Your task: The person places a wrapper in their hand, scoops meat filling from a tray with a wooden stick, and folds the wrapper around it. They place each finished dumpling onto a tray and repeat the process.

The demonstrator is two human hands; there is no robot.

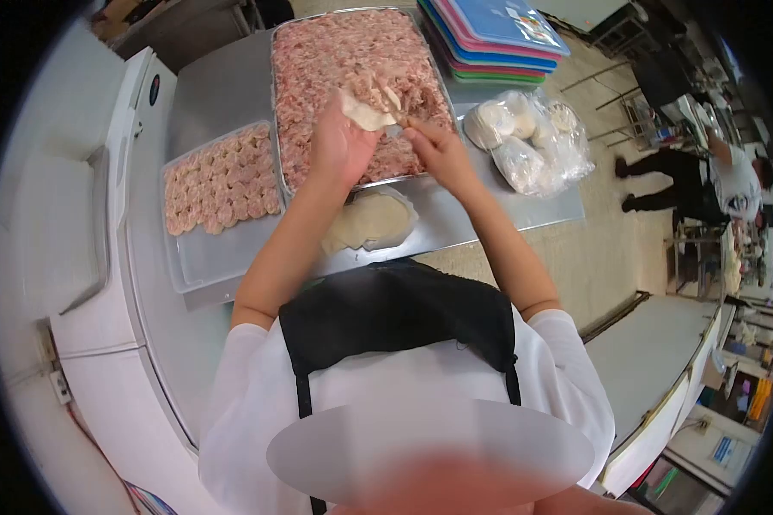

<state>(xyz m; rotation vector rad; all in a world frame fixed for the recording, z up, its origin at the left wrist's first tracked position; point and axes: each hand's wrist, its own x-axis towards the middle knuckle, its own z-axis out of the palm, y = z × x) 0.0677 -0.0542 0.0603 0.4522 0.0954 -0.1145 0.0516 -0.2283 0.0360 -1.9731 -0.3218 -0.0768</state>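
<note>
Mince [348, 51] fills the large tray [395, 180]; dumplings [223, 178] partly fill the smaller tray [223, 257].

Meat tray [395, 179], dumpling tray [210, 257] left, bags [528, 163] right, wrappers [376, 218] in front

You've got bare metal table [223, 86] beyond the plastic tray [206, 273], left of the meat tray [404, 178], plus a front strip right of the dough stack [371, 219]. Those two trays sit side by side, no lane visible between. On your right, the bagged dough balls [528, 142] and coloured plastic stack [498, 39] block sideways passes. White cabinet [134, 112] walls off your left
</note>
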